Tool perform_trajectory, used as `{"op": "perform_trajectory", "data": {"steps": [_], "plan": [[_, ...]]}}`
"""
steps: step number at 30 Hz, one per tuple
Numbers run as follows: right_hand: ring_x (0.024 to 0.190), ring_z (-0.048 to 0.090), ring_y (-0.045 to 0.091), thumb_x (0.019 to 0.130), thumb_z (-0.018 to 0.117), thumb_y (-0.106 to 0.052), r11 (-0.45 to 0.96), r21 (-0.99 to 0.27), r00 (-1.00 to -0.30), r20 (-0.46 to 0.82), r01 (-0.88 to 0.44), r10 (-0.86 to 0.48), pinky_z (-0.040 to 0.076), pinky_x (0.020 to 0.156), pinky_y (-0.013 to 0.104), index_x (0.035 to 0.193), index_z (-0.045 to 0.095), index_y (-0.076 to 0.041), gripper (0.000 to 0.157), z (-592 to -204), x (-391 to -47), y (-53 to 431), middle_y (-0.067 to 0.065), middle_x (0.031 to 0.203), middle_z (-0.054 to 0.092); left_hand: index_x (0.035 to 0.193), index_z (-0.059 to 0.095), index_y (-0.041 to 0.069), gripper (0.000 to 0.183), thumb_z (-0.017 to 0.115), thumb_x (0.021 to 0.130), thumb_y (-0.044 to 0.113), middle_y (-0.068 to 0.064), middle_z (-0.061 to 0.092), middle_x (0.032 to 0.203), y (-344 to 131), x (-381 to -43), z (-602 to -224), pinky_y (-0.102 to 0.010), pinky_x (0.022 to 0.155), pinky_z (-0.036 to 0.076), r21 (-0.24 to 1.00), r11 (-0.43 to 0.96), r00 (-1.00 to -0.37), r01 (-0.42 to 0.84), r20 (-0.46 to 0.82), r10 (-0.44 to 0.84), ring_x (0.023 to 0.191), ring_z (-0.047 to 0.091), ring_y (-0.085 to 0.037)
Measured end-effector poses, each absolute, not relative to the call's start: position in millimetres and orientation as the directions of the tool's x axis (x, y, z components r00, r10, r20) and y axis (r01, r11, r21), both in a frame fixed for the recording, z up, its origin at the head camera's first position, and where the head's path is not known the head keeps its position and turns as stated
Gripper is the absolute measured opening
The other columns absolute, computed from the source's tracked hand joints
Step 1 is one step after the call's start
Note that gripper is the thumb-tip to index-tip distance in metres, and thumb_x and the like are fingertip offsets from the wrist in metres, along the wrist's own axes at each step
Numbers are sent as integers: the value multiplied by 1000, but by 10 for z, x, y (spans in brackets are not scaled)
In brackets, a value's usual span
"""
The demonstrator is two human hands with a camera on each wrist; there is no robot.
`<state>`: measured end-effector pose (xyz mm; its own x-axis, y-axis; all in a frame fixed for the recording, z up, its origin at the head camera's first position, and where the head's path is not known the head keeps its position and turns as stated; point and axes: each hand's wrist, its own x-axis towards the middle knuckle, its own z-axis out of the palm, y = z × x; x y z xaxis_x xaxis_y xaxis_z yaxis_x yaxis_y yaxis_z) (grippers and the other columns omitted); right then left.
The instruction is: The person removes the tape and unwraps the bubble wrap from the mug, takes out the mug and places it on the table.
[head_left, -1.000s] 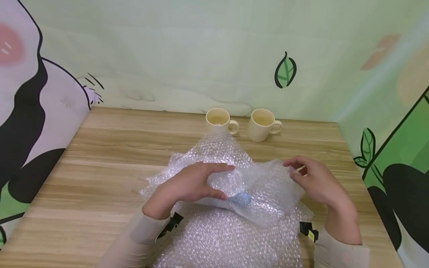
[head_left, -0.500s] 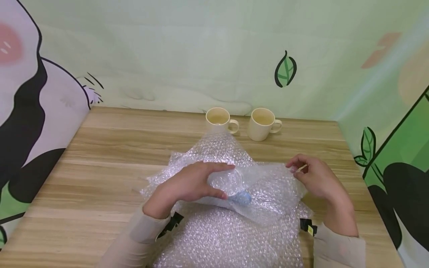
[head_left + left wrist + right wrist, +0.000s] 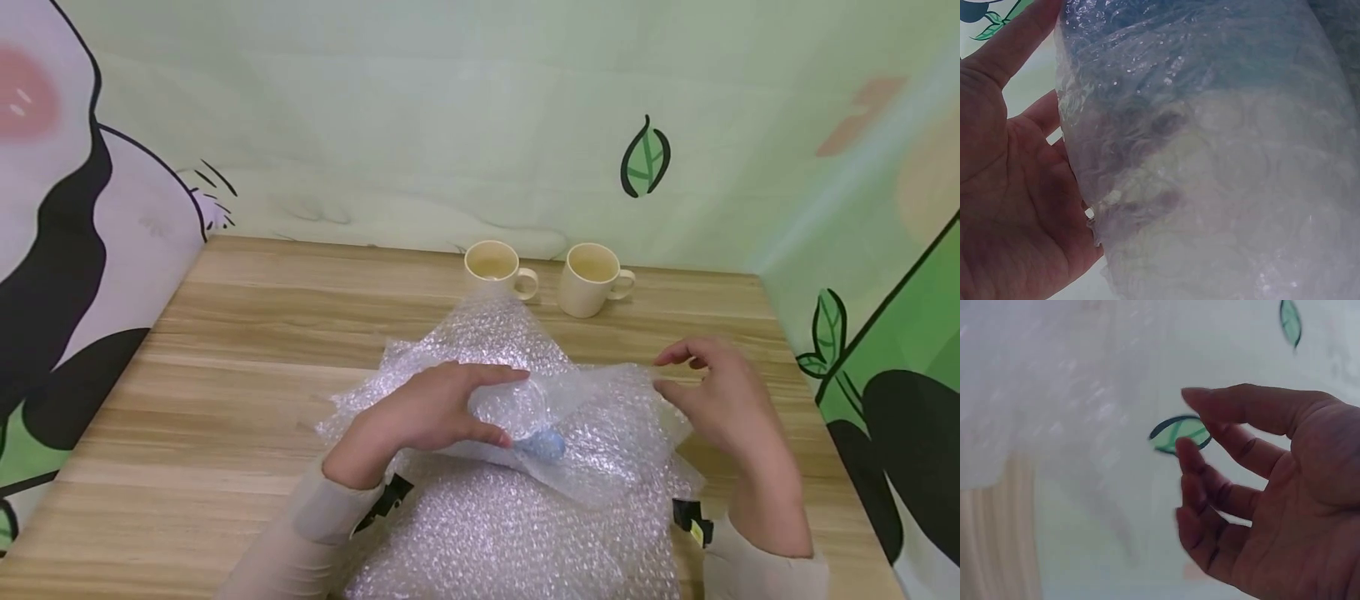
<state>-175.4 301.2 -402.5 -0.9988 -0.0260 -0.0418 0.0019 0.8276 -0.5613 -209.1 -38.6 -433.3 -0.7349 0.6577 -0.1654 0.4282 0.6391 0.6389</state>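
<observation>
My left hand grips a bundle in bubble wrap, thumb in front and fingers at the far side. Through the wrap a rounded blue part shows near the thumb tip; the kind of thing inside is hidden. In the left wrist view, fingers appear dimly behind the cloudy plastic. My right hand is beside the wrap's loose right end, thumb and index finger parted. The right wrist view has nothing between its bent fingers. Beneath the bundle lies a larger bubble wrap sheet.
Two cream mugs, a left one and a right one, stand at the back of the wooden table, handles to the right. The sheet's far corner overlaps the left mug's base in view. A printed wall cloth rises behind.
My right hand has let go of the wrap's right end and drawn slightly to the right, its fingers parting. The left hand keeps its hold on the bundle.
</observation>
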Motion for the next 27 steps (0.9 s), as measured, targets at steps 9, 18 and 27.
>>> {"op": "perform_trajectory", "data": {"steps": [9,18,27], "plan": [[74,55,8,94,74,-20,786,-574,-898,-188,-228,-398,46,65,24,113,78,-11,21,-4082,-1713,2690,-8,79,64,155,48,36,82,85,82,48,11,50,159,-387,-2104,-4332,-45,121,41,633,636,-734,442,-153,662,146,48,-20],[73,57,7,93,74,-18,773,-585,-821,-299,-245,-486,49,66,24,122,76,-5,32,-4261,-1775,2546,-8,81,69,155,48,35,82,85,82,47,10,50,159,-386,-2092,-4332,-46,121,41,634,634,-728,443,-159,667,146,48,-21],[76,57,10,91,75,-16,832,-512,-839,-339,-215,-425,49,67,30,120,77,-4,31,-4386,-1851,2588,-3,86,71,155,48,37,83,85,82,49,12,50,158,-386,-2099,-4343,-44,120,42,632,643,-734,433,-168,658,146,48,-19]]}}
